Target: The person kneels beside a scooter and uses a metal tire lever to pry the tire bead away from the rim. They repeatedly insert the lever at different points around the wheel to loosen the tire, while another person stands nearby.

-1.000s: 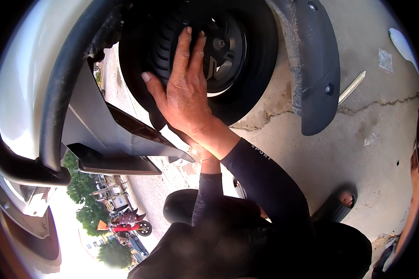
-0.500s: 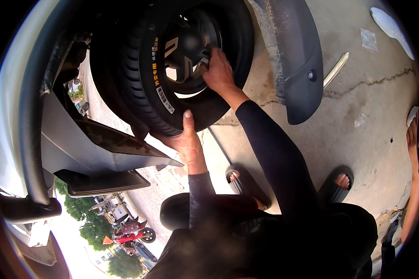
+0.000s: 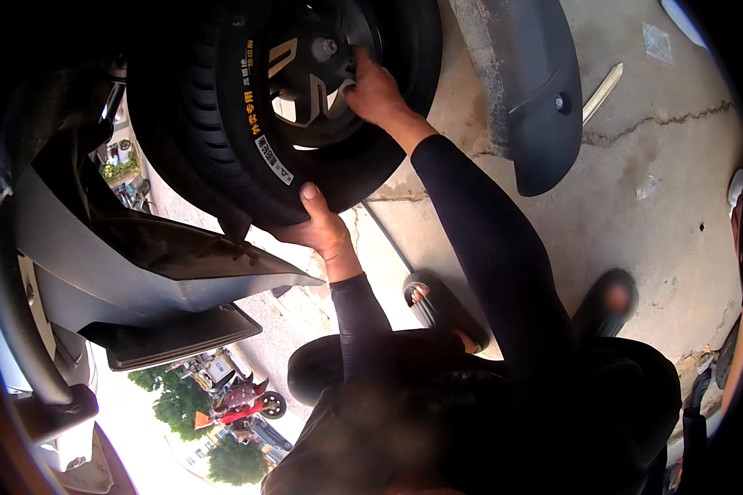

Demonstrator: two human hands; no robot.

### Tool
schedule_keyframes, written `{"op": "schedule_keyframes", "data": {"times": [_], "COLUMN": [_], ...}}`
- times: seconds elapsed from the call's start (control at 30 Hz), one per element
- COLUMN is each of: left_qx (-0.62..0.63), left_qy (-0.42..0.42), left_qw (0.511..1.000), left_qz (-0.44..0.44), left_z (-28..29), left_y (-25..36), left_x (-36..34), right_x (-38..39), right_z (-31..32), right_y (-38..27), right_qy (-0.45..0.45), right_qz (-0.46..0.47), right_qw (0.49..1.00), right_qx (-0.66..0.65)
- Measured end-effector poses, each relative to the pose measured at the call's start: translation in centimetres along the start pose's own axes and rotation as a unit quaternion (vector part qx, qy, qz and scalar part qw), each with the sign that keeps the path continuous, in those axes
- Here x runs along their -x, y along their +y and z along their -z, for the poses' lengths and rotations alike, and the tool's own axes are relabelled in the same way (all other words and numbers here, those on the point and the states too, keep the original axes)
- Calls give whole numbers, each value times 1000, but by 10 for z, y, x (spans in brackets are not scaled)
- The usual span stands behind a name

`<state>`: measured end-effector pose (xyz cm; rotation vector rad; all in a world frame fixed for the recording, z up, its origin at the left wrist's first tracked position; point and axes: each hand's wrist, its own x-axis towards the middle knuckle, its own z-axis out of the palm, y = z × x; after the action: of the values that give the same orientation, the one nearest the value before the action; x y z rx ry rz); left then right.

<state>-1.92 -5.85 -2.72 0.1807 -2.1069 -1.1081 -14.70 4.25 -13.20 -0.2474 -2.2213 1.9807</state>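
A scooter wheel with a black tire (image 3: 305, 177) and dark spoked rim stands at the top of the view. My left hand (image 3: 326, 231) cups the tire's lower edge, its thumb against the sidewall and its fingers out of sight under the tread. Inside the rim, my right hand (image 3: 376, 92) grips by a spoke (image 3: 319, 101); some fingertips are hidden there. The silver axle end (image 3: 325, 49) sticks out of the hub just left of that hand. Both forearms wear black sleeves.
To the left is the vehicle's grey body panel (image 3: 107, 247), with a pointed end near my left wrist. A black mudguard (image 3: 537, 107) hangs right of the wheel. A pale strip (image 3: 603, 93) lies on the cracked concrete floor (image 3: 660, 181). Another person's limb shows at the right rim.
The wheel and both hands have shifted slightly up and left in the picture, along with most of the scene. The axle end, blurred before, now shows clearly.
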Motion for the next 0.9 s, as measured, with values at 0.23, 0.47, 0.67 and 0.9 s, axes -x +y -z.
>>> {"op": "schedule_keyframes", "data": {"times": [0.23, 0.47, 0.67, 0.9], "left_qx": [-29, 6, 28, 70], "left_qy": [2, -1, -5, -16], "left_qw": [995, 999, 999, 997], "left_qz": [-91, -32, -38, 36], "left_z": [1, 4, 0, -8], "left_y": [-4, -13, -6, 14], "left_x": [6, 9, -1, -5], "right_x": [-20, -12, -16, 5], "right_z": [21, -4, -10, -4], "right_y": [-10, -11, -10, -21], "right_qy": [-118, -35, 34, 23], "right_qz": [-26, -58, 24, -77], "right_qw": [990, 996, 998, 996], "right_qx": [67, 55, 42, 26]}}
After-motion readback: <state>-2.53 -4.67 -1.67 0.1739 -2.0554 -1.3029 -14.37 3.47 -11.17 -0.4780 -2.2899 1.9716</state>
